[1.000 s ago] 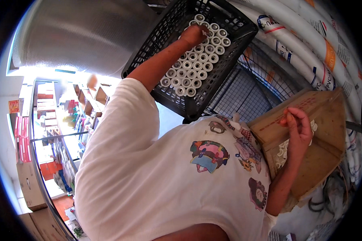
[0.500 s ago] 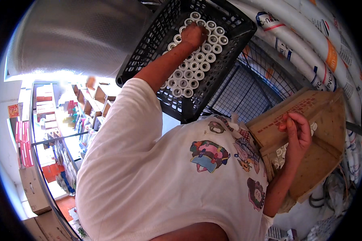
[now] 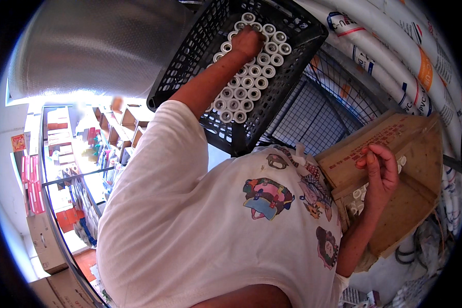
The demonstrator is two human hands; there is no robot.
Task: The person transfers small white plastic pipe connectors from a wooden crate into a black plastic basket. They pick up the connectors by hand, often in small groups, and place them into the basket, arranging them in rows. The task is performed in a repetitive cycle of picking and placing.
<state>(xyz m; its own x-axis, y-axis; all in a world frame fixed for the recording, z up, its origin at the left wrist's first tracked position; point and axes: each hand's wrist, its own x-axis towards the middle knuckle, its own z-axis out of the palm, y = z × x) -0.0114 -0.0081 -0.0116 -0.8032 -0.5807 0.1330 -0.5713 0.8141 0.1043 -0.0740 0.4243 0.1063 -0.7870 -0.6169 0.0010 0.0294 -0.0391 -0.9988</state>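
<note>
Fingers of the left hand are curled onto white plastic fittings in the black plastic crate, top centre; right hand grips the brown cardboard box.

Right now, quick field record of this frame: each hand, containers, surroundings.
left hand: fist down among white fittings packed in rows
crate: black plastic lattice, tilted
right hand: fingers on the flap of a cardboard box, white pieces inside
pipes: white, stacked beside the crate
wire rack: under the crate
</note>
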